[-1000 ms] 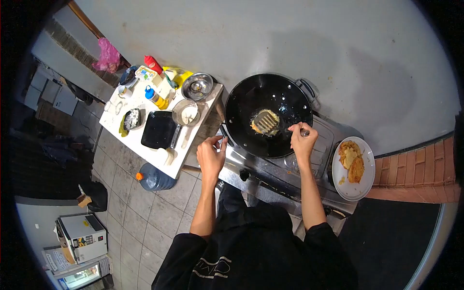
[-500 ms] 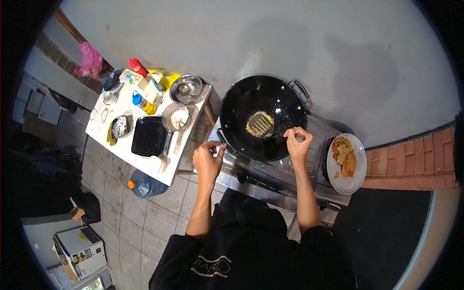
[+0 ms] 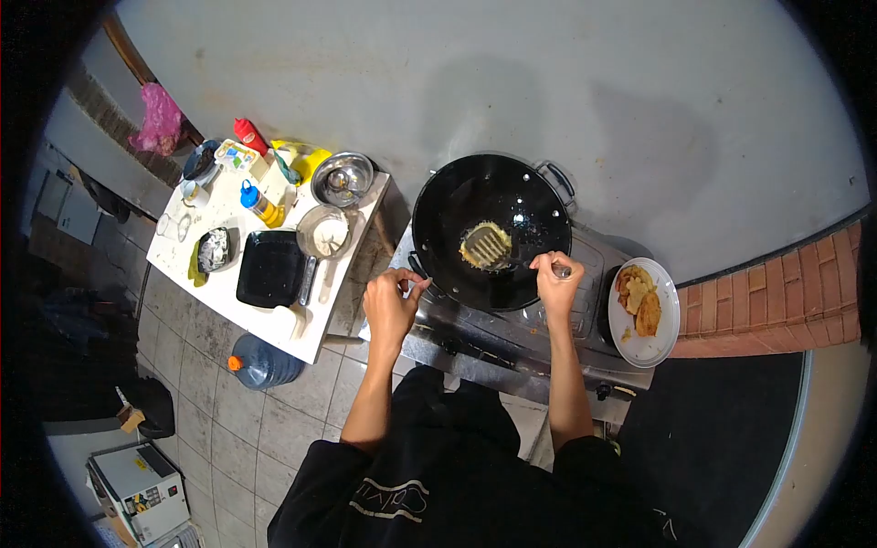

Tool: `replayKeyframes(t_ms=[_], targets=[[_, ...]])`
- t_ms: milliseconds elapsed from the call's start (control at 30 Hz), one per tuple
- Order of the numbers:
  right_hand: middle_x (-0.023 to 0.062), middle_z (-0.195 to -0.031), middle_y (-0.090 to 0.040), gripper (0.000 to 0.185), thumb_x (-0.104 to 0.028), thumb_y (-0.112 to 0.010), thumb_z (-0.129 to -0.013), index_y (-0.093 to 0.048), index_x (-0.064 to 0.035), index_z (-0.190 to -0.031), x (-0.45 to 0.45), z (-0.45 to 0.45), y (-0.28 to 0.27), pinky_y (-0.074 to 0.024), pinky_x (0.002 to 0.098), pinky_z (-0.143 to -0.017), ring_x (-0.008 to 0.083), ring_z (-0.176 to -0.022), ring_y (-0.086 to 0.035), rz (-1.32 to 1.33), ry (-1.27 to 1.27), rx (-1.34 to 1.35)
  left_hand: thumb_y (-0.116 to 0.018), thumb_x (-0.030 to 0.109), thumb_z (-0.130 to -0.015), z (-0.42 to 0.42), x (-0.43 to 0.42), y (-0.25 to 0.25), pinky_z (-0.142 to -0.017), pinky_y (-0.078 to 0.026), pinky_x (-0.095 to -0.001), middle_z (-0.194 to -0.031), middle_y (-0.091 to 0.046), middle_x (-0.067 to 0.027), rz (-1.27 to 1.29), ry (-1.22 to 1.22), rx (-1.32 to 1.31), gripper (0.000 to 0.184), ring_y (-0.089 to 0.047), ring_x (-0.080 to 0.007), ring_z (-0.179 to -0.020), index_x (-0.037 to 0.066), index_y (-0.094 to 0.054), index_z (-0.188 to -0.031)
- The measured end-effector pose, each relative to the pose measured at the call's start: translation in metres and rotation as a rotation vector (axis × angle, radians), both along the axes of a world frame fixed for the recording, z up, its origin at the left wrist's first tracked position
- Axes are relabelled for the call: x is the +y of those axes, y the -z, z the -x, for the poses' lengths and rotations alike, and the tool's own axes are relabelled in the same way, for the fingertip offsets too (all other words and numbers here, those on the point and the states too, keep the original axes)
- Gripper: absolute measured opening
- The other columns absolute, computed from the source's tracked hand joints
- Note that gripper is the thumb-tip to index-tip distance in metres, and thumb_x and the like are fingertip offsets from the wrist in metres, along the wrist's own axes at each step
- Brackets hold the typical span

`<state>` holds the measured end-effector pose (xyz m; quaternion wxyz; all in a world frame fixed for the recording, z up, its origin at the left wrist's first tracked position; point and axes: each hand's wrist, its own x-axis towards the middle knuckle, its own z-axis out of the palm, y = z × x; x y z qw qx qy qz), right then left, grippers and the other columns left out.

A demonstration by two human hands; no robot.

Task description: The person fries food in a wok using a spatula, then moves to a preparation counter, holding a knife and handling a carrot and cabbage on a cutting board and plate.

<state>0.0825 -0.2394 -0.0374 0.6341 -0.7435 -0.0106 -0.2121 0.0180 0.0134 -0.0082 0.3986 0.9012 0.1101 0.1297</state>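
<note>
Head view: right hand (image 3: pixel 557 281) holds spatula (image 3: pixel 488 245) in wok (image 3: pixel 461 196); shirt lettering (image 3: pixel 393 500) unclear.

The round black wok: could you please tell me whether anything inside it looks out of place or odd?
Nothing stands out: the golden round piece of food lies inside the round black wok, partly covered by the slotted metal spatula that the right hand holds.

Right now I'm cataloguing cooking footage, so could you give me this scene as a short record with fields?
Right grip: holding the slotted spatula by its handle
Left grip: beside the wok's left handle; contact unclear
Wok: on the stove, spatula blade over a food piece
Plate: right of the wok, holding browned pieces
Side table: black square pan, bottles, bowls
</note>
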Motion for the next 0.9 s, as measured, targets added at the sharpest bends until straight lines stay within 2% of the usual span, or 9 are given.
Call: replayKeyframes(t_ms=[500,733,800,900], targets=[[0.0028,-0.057,-0.056,0.021,0.006,-0.053,-0.078,-0.052,0.004,-0.057,0.002,0.004,0.005,-0.0407,0.0226,-0.054,0.0063,-0.056,-0.052,-0.081,-0.005,-0.004,-0.082,0.02,-0.068,0.002,-0.002,0.001,-0.053,-0.041,-0.0369,-0.06,-0.056,-0.0091,-0.017,-0.016,-0.027,0.02,-0.055,-0.0247,-0.053,0.005,-0.07,-0.074],[0.0024,-0.058,-0.057,0.021,0.004,-0.053,-0.079,-0.054,0.0041,-0.058,0.002,0.005,0.0,-0.0409,0.0223,-0.053,0.0061,-0.056,-0.052,-0.026,0.02,0.046,-0.081,0.019,-0.069,0.004,-0.006,0.001,-0.051,-0.04,-0.036,-0.06,-0.055,-0.0094,0.007,-0.022,-0.047,0.018,-0.052,-0.0232,-0.051,0.005,-0.07,-0.074],[0.0021,-0.058,-0.057,0.021,0.004,-0.053,-0.079,-0.055,0.0038,-0.058,0.002,0.005,-0.004,-0.0409,0.0222,-0.053,0.0061,-0.057,-0.053,-0.017,0.03,0.083,-0.082,0.016,-0.067,0.003,-0.007,0.003,-0.051,-0.038,-0.0344,-0.058,-0.053,-0.0093,0.035,-0.031,-0.08,0.019,-0.048,-0.0185,-0.05,0.003,-0.07,-0.075],[0.0022,-0.057,-0.057,0.021,0.004,-0.053,-0.079,-0.055,0.0037,-0.058,0.002,0.005,-0.006,-0.0407,0.022,-0.053,0.0059,-0.057,-0.053,-0.03,0.019,0.092,-0.081,0.018,-0.07,0.004,-0.007,0.0,-0.049,-0.038,-0.0337,-0.059,-0.052,-0.0088,0.02,-0.025,-0.054,0.018,-0.048,-0.0198,-0.049,0.004,-0.07,-0.075]])
